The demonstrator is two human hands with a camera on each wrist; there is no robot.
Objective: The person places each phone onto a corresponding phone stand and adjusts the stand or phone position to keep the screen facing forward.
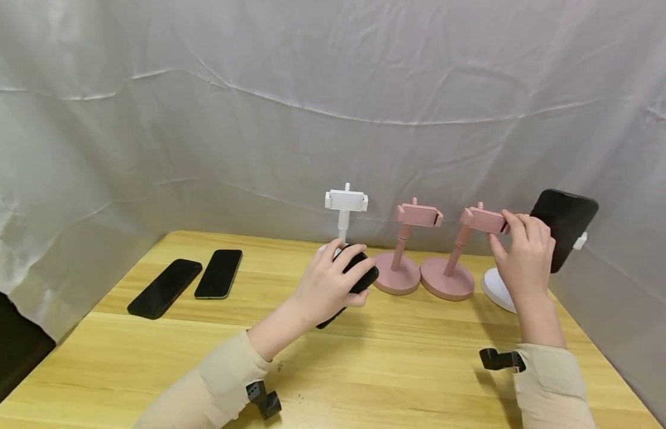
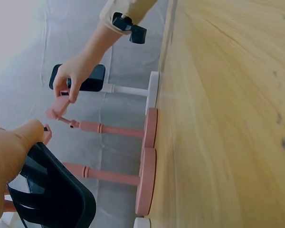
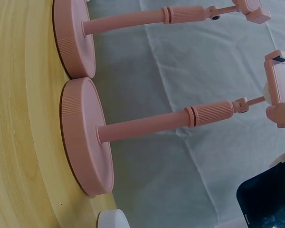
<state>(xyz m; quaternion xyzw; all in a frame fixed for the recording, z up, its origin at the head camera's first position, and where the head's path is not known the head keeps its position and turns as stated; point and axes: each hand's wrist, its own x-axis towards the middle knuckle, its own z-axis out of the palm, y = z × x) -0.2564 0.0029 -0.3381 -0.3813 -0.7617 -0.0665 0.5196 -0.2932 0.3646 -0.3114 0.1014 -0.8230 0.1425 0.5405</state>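
My left hand [image 1: 323, 287] grips a black phone [image 2: 69, 197], holding it tilted above the table in front of the left white phone stand [image 1: 344, 221]. Fingers lie over the phone's upper side, and part of it is hidden beneath the hand. My right hand [image 1: 526, 253] pinches the right end of the clamp on the right pink phone stand [image 1: 448, 279]. That clamp [image 3: 279, 78] holds no phone. Between the two hands stands another pink phone stand [image 1: 398, 274], its clamp also without a phone.
Behind my right hand, a black phone [image 1: 569, 220] sits upright in a second white stand [image 1: 498, 291]. Two black phones, one farther left [image 1: 165, 289] and one beside it [image 1: 219, 274], lie flat on the wooden table [image 1: 365, 381]. A grey curtain [image 1: 290, 143] hangs behind.
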